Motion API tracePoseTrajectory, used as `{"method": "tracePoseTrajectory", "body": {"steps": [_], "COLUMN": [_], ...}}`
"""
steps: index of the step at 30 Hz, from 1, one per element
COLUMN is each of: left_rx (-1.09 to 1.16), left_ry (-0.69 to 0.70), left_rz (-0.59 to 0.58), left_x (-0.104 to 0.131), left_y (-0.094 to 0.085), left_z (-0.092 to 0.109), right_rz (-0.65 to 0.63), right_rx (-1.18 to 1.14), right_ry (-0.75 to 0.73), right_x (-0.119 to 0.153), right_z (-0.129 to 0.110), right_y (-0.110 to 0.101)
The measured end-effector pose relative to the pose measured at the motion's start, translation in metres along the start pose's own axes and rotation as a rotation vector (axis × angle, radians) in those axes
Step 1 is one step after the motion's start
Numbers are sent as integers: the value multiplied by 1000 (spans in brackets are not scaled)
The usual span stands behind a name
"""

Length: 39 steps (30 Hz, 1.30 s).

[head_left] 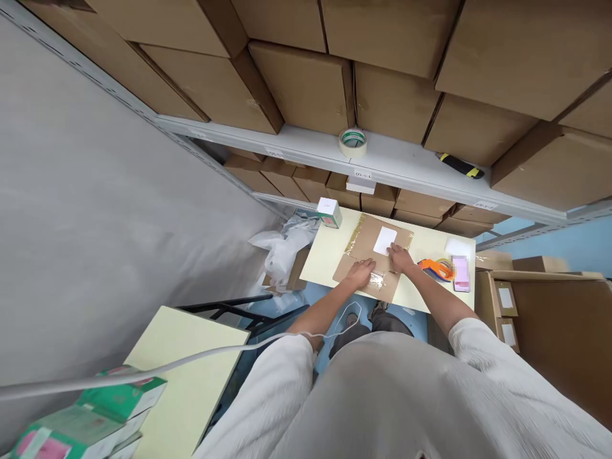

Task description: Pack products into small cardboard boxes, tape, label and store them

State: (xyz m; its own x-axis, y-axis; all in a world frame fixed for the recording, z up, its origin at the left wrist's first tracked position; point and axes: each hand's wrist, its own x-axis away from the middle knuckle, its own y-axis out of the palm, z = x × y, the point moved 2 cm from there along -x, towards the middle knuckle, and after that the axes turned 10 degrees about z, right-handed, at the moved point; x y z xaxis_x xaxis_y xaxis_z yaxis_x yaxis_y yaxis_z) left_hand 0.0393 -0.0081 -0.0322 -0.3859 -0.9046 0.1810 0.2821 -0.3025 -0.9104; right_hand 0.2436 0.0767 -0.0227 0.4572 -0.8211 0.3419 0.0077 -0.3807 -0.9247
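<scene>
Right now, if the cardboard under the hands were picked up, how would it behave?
The cardboard looks thin and flat, so probably light for its size. It may hold stiff but flex at the seam by the left hand. Its shiny tape could feel slick.

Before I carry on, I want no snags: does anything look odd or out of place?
Yes. White plastic lies crumpled left of the table, like litter. The cardboard has ragged, shiny tape along its edges, as if reused. A white cable trails by the left arm and might catch.
</scene>
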Motion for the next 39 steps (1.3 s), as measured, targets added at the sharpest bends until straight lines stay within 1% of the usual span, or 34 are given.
{"method": "tracePoseTrajectory", "body": {"steps": [3, 6, 9, 14, 18, 21, 28, 33, 36, 39], "left_rx": [14, 9, 6, -30, -68, -70, -57, -59, -53, -43], "left_ry": [-34, -49, -55, -47, -48, -56, -48, -29, -23, -39], "left_rz": [-55, -85, -83, -116, -157, -176, -177, -176, -186, -183], "left_x": [-1, 3, 4, 2, 10, 20, 46, 54, 56, 59], "left_y": [15, 25, 27, 20, 16, 15, 17, 15, 15, 17], "left_z": [4, 5, 3, -3, -12, -24, -61, -78, -83, -86], "right_rz": [-67, -112, -122, -163, -189, -183, -154, -154, -166, -167], "right_rx": [-5, -22, -39, -59, -97, -111, -133, -122, -106, -93], "right_ry": [-16, -7, 19, 98, 172, 207, 308, 362, 373, 397], "right_x": [-16, -19, -15, -11, -5, 2, 26, 39, 40, 37], "right_z": [8, 9, 4, -10, -25, -40, -86, -117, -127, -127], "right_y": [7, 14, 16, 12, 13, 17, 33, 42, 41, 36]}}
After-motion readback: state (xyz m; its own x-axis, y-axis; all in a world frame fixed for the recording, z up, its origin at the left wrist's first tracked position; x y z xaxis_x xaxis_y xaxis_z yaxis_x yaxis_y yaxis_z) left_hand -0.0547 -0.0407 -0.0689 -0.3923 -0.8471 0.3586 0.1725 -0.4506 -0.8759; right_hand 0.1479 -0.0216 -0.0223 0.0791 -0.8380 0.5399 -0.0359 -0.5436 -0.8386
